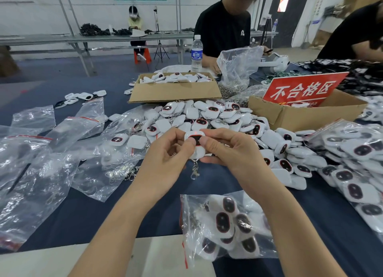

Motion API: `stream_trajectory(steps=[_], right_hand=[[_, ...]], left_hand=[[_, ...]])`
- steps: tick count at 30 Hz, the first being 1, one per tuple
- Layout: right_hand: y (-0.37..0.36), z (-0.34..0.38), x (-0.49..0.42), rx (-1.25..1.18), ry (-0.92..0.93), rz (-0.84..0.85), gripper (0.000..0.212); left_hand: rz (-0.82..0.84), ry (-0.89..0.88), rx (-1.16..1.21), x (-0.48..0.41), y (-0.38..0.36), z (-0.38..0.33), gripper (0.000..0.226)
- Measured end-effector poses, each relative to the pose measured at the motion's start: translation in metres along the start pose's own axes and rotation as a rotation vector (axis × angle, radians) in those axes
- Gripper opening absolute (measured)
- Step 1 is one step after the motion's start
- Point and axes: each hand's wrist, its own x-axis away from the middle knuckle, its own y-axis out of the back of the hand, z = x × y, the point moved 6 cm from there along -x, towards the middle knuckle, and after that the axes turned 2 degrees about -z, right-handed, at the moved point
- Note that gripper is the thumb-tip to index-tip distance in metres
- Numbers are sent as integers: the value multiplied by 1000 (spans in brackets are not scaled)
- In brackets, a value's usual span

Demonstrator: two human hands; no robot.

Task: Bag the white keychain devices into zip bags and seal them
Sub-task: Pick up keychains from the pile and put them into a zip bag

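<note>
Keychain device [194, 141] pinched between left hand [167, 152] and right hand [228, 150] grips; red sign [302, 89] reads 不合格区.

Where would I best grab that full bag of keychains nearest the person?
Probably pinch the flat strip by the red zip line, coming from the left. The zip bag lies flat with that edge facing left, and white keychain devices bulge everywhere else.

white keychain device [195, 145] upright, clip dangling
</note>
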Motion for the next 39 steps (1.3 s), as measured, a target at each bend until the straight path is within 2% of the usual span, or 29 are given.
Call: stream_trajectory(steps=[8,16,21,25,28,39], right_hand=[[2,0,1,-21,-26,-45,9],[-1,2,2,-62,-25,-90,23],[0,-1,2,-91,-44,-100,17],[0,-2,2,-128,-41,-88,5],[1,-4,0,-147,-30,-91,14],[1,-7,-1,-178,-16,-84,15]], left_hand=[[38,-9,6,0,-3,5,14],[86,-22,12,-1,-4,7,12],[128,-19,4,1,-7,7,15],[118,-25,14,0,-7,6,18],[104,-24,8,0,-7,8,19],[87,-55,-28,0,-6,8,22]])
